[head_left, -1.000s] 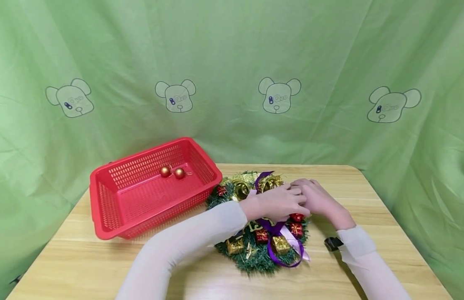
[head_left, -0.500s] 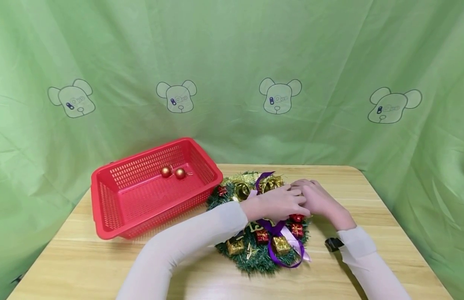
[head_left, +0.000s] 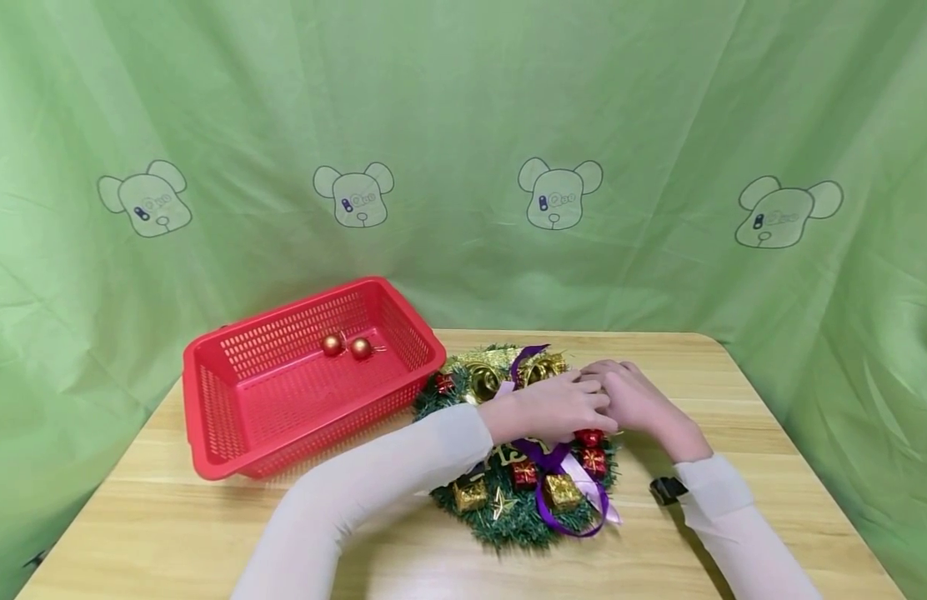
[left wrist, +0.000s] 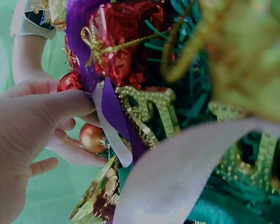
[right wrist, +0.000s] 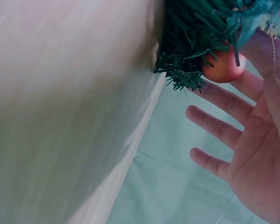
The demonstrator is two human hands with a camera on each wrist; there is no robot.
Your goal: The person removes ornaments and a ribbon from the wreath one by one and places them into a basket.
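A green Christmas wreath (head_left: 501,525) lies on the table in the head view, dressed with bells, small gift boxes and purple ribbon. My left hand (head_left: 553,407) reaches over its right side. In the left wrist view, that hand's thumb presses in beside the purple ribbon (left wrist: 113,109) and a red bauble (left wrist: 69,82); its fingertips are partly hidden. My right hand (head_left: 630,398) is at the wreath's right edge, touching the left. A matte gold bauble (right wrist: 224,66) sits between its thumb and index finger in the right wrist view, the other fingers spread. Greenery hides the thumb tip.
A red plastic basket (head_left: 306,442) stands left of the wreath, touching or nearly touching it. Inside lie two gold baubles (head_left: 347,346) with wire ends. The wooden table (head_left: 171,533) ends at a green curtain (head_left: 463,250) behind.
Both hands stay at the same place on the wreath, with only slight finger movement. The red bauble by the left hand shifts a little to the left.
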